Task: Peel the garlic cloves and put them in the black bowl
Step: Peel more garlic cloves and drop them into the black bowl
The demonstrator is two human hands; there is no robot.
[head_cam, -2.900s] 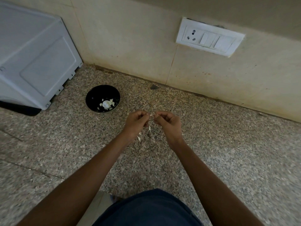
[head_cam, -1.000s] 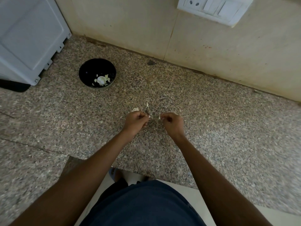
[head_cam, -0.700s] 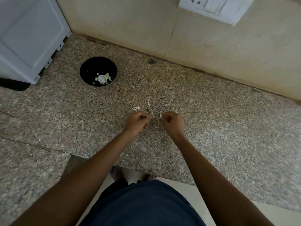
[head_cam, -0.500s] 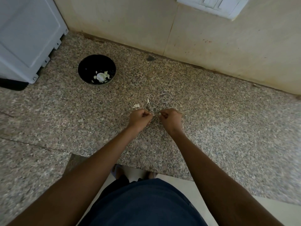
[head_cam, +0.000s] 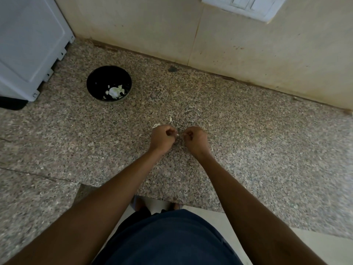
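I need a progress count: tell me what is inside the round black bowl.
The round black bowl holds pale garlic pieces near its front wall, with small scraps around. An exact count is not visible; its front inner wall is hidden by the rim.

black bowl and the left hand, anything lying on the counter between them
In the head view, the granite counter between the black bowl and the left hand is bare, apart from one pale peel scrap lying right beside that hand.

No legible txt, labels or nos. anywhere (switch plate too blurry).
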